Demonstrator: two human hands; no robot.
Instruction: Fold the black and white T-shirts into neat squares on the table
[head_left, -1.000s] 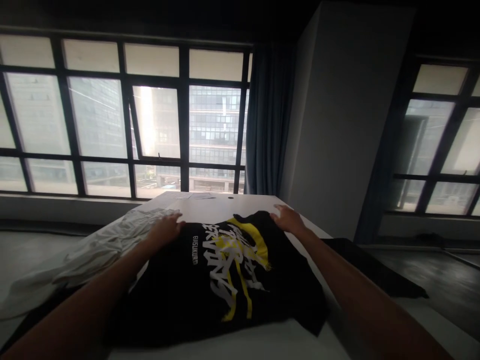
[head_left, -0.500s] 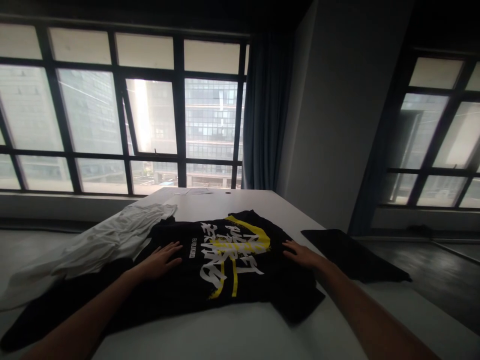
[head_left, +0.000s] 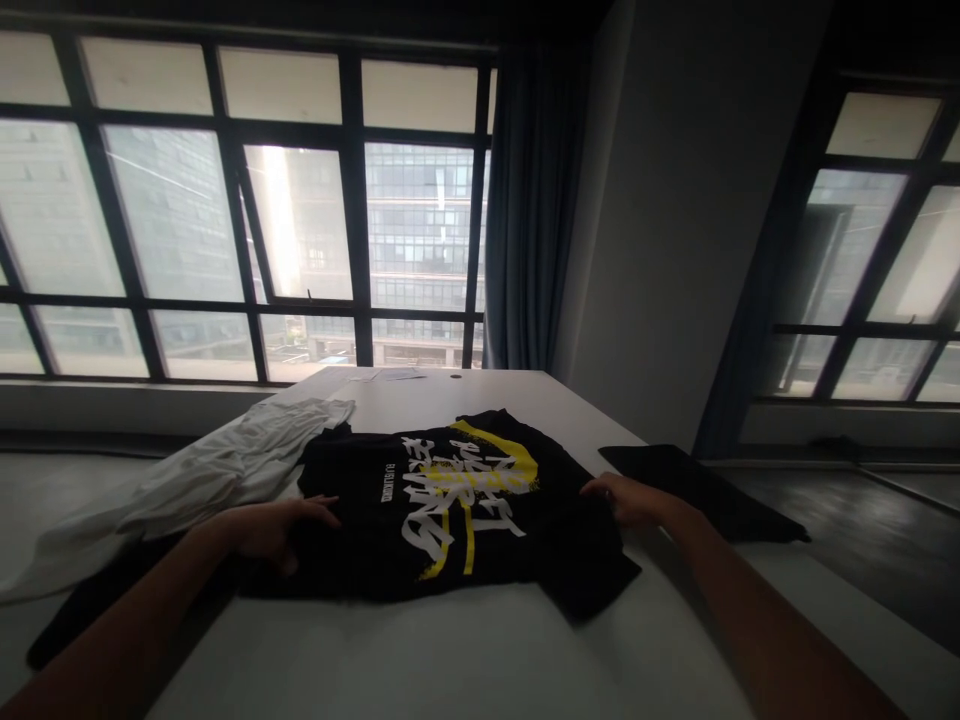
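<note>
A black T-shirt with white lettering and a yellow design lies spread sideways on the white table. At its lower hem side, on the left, my left hand rests on the cloth with thumb and fingers apart. My right hand is at the collar side on the right, its fingers pinched together on the shirt's edge. Both hands touch the same shirt.
A crumpled pale garment lies along the table's left side, with dark cloth under it. A folded black cloth lies to the right. Papers are at the far end, before windows and a blue curtain.
My left hand has shifted left and lower, its thumb now separated downward. My right hand's spread fingers have closed at the shirt's edge. The shirt's hem side has drawn in.
</note>
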